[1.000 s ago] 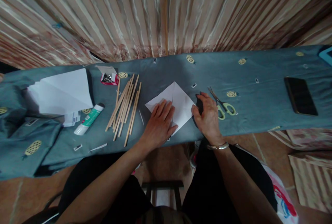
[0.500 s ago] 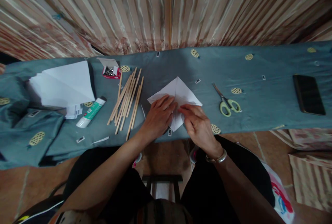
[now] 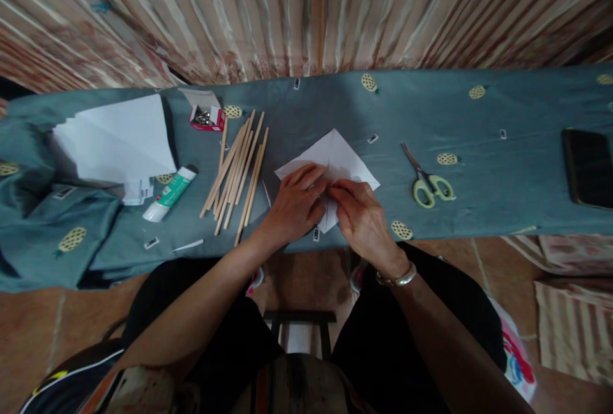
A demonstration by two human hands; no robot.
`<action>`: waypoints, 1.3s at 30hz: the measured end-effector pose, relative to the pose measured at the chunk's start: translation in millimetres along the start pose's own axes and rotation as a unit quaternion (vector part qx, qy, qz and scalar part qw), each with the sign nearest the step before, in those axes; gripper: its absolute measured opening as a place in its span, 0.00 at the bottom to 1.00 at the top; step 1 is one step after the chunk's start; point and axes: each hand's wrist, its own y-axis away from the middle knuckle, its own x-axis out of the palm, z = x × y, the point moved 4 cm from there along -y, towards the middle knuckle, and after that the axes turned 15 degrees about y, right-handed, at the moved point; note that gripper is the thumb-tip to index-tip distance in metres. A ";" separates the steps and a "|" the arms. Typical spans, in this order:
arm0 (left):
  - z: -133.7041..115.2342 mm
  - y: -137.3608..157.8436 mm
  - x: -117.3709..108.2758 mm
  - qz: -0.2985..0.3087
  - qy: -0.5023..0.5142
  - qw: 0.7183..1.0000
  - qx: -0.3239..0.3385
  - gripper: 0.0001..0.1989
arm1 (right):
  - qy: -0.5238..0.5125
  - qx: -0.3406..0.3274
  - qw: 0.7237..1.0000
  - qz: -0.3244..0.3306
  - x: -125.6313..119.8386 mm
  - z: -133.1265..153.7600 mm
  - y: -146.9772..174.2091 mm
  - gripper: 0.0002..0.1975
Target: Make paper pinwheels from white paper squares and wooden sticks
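A white square of paper (image 3: 341, 153), turned like a diamond and marked with crossing creases, lies on the cloth in front of me. My left hand (image 3: 301, 200) rests flat across its left half, fingers stretched out toward the middle. From the right, my right hand (image 3: 359, 213) has its thumb and fingers pinched together close to the paper's centre, near the left fingertips. Whatever is in that pinch is hidden. Left of the paper lies a loose bundle of thin wooden sticks (image 3: 239, 168). To its right are scissors with green handles (image 3: 428, 185).
A glue stick (image 3: 170, 195) lies beside a stack of white paper (image 3: 119, 136) at left. An open red box (image 3: 207, 118) holds small metal pieces. Paper scraps (image 3: 136, 191) lie near the stack. A dark phone (image 3: 588, 168) is far right. Behind the patterned cloth (image 3: 306, 101) hangs a striped curtain (image 3: 268, 11).
My right hand's fingertips have shifted slightly toward the middle of the paper, closer to the left hand. The view has tilted a little, so the table appears higher.
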 end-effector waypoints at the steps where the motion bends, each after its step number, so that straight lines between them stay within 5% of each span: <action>1: -0.1 -0.1 0.2 0.000 -0.001 1.000 0.000 0.22 | 0.000 0.000 1.000 0.002 -0.4 0.1 1.2 0.17; 12: -3.6 -0.2 -1.5 0.009 -0.003 1.000 -0.004 0.21 | 0.009 -0.012 0.999 0.053 -4.5 9.6 25.5 0.18; 26: -2.8 0.2 -1.0 0.017 -0.007 1.000 -0.003 0.22 | -0.022 -0.046 0.998 0.042 -13.1 24.9 47.5 0.16; 31: -5.3 1.0 -2.4 0.021 -0.007 1.000 -0.006 0.23 | -0.070 -0.015 0.997 0.006 -21.9 14.2 38.9 0.15; 39: -6.3 3.5 -1.4 0.021 -0.031 0.999 0.007 0.22 | 0.071 0.045 0.996 0.024 3.1 -8.4 8.8 0.25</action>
